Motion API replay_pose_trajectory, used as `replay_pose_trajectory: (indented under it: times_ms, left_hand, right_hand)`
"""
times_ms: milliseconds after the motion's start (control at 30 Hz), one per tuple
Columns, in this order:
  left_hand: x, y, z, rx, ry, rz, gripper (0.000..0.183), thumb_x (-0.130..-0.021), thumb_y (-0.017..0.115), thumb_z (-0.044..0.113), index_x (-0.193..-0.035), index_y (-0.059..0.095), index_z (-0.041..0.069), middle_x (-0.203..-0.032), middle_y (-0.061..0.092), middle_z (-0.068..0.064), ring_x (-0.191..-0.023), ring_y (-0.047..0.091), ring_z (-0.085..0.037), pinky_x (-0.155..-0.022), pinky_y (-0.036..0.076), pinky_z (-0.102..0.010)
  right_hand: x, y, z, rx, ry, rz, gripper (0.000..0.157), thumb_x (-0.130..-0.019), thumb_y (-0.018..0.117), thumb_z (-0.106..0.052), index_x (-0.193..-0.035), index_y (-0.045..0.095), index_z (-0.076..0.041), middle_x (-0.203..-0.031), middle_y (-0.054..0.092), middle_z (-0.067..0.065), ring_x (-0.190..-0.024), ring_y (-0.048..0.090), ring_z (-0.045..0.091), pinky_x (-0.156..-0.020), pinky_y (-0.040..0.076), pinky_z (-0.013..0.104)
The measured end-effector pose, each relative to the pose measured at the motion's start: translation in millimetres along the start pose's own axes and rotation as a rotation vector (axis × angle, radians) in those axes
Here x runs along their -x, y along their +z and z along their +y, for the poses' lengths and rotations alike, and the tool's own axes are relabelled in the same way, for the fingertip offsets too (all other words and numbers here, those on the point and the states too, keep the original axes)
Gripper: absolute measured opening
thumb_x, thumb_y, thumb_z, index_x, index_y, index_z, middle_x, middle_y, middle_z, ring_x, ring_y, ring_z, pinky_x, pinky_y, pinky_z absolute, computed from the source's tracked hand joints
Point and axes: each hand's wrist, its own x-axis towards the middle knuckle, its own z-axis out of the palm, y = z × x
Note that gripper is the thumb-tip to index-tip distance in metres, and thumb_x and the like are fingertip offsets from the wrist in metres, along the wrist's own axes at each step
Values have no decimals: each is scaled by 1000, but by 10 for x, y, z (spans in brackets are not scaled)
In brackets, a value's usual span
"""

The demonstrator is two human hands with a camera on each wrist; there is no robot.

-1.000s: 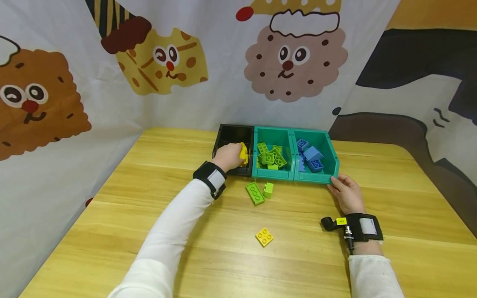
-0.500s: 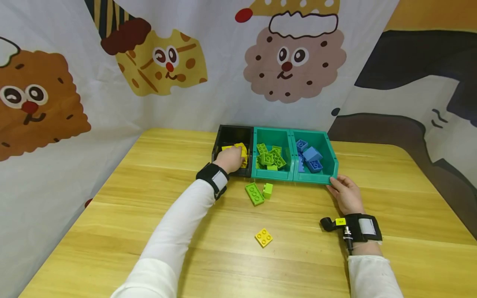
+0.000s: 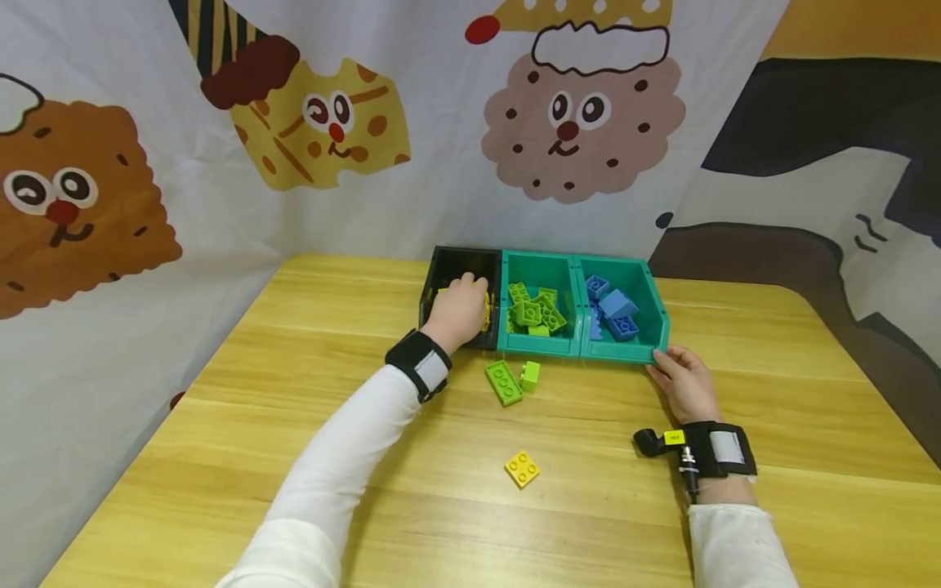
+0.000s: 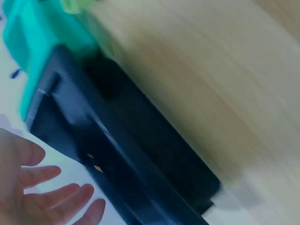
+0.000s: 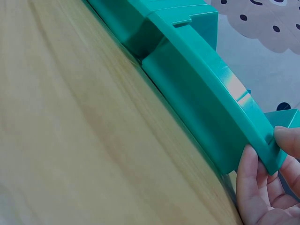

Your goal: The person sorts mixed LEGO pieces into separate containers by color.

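Observation:
My left hand (image 3: 457, 310) is over the front of the black bin (image 3: 463, 263), partly hiding the yellow bricks (image 3: 488, 317) inside. In the left wrist view its fingers (image 4: 65, 206) are spread and loosely bent beside the bin's rim, with nothing between them. My right hand (image 3: 689, 390) pinches the front right corner of the right-hand teal bin (image 3: 621, 352); the right wrist view has the thumb (image 5: 288, 140) above the lip and the fingers below. Blue bricks (image 3: 617, 305) lie in that bin. Green bricks (image 3: 528, 313) fill part of the middle teal bin (image 3: 540, 345).
In front of the bins, a long green brick (image 3: 503, 384) and a small green brick (image 3: 530, 376) lie on the wooden table (image 3: 588, 523). Nearer to me is a square yellow brick (image 3: 522, 469). A printed cloth (image 3: 434, 212) hangs behind the bins.
A yellow piece at my left fingers has been let go into the black bin, and the hand has risen slightly over it. My right hand stays at the teal bin's corner.

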Motion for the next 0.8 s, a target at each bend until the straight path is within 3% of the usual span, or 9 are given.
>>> replay_pose_trajectory:
  times_ms: [167,400,533,700,800]
  left_hand:
    - [100,-52,141,55,24,86,40,-98,48,23,-133,48,3,-129,50,-17,-112,55,-29,-80,54,-39]
    - [360,-127,290,136,94,70,44,-97,51,27,-130,50,-1,-129,52,-21,-113,56,-33,-85,53,-41]
    - [562,-176,391,161,143,0,44,-97,52,31,-128,53,-1,-127,55,-19,-112,57,-30,-89,51,-39]
    - [806,-183,536,115,225,-137,41,-96,53,35,-121,59,4,-115,61,-12,-100,59,-24,-83,51,-35]
    - [937,-159,605,89,288,-196,41,-95,54,37,-121,60,6,-116,61,-10,-102,59,-22,-87,50,-35]
  right_hand:
    - [-8,-4,1,-9,-4,9,4,-90,62,-11,-94,61,-13,-88,55,-6,-85,55,4,-76,52,16]
    - [1,12,-12,7,6,23,7,-90,62,-13,-97,60,-12,-89,54,-6,-86,54,4,-76,51,15]
    - [10,16,-27,8,14,20,8,-91,61,-13,-99,59,-11,-90,54,-6,-88,54,4,-77,51,15]
    - [19,10,-29,-5,6,8,6,-92,59,-10,-98,60,-12,-90,54,-7,-87,55,4,-77,51,15]
    - [20,8,-24,-8,2,5,6,-92,58,-9,-96,61,-13,-90,54,-6,-86,55,4,-77,51,15]
